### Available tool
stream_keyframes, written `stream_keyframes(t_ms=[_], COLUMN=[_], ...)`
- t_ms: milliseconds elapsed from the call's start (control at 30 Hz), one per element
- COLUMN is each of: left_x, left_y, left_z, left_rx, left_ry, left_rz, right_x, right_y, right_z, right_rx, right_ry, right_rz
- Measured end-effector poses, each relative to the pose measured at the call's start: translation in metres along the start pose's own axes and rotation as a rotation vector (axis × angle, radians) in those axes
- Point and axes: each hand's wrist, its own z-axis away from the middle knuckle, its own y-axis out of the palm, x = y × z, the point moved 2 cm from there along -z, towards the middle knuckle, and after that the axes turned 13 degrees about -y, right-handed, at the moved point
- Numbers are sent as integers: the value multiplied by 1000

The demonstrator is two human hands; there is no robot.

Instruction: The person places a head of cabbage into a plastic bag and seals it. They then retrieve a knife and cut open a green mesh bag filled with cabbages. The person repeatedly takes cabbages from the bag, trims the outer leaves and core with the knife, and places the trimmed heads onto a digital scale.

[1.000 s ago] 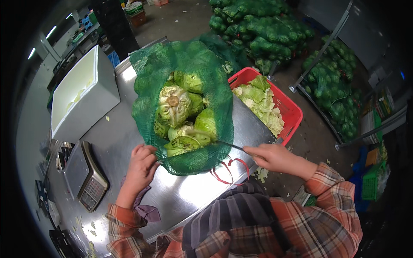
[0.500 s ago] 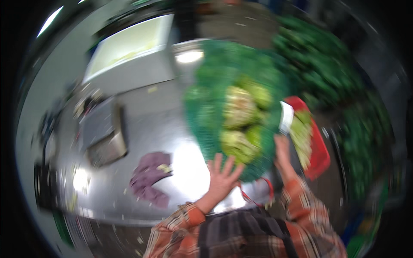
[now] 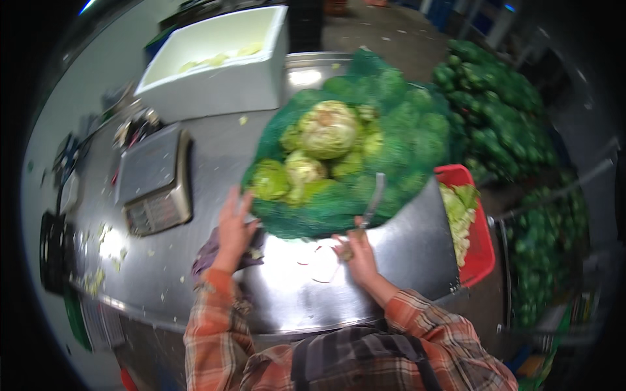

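A green mesh bag [image 3: 411,156] full of cabbages lies on the steel table, its mouth spread open. Several pale green cabbages show in the opening, the biggest cabbage [image 3: 329,128] on top. My left hand [image 3: 233,234] is open, fingers stretched toward the bag's near left edge; whether it touches the mesh I cannot tell. Partly under that hand lies a purple cloth [image 3: 207,255]. My right hand [image 3: 360,260] is closed round the handle of a knife [image 3: 376,195] at the bag's near edge, blade pointing away from me.
Left of the bag stands a grey scale [image 3: 151,176]. A white foam box [image 3: 212,98] with some leaves is at the back. Beside the table's right edge, a red crate [image 3: 481,241] holds cabbage leaves. More filled green net bags [image 3: 495,111] are piled at the right.
My left hand has moved left, over by the cloth. My right hand has brought the knife from the bag's right side to its near edge. The bag and its opening have shifted left.
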Motion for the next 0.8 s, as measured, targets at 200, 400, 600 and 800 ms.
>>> stream_keyframes(t_ms=[200, 400, 600, 800], left_x=[92, 188, 34, -191], left_y=[7, -40, -62, 49], left_z=[84, 122, 2, -47], left_rx=[132, 244, -134, -96], left_ry=[-135, -292, 84, 182], left_rz=[-254, -290, -34, 184], right_x=[34, 93, 91, 127], right_y=[-54, -113, -150, -104], right_z=[29, 68, 78, 65], right_rx=[182, 74, 38, 71], right_ry=[28, -15, -167, -283], right_rz=[171, 441, 553, 615])
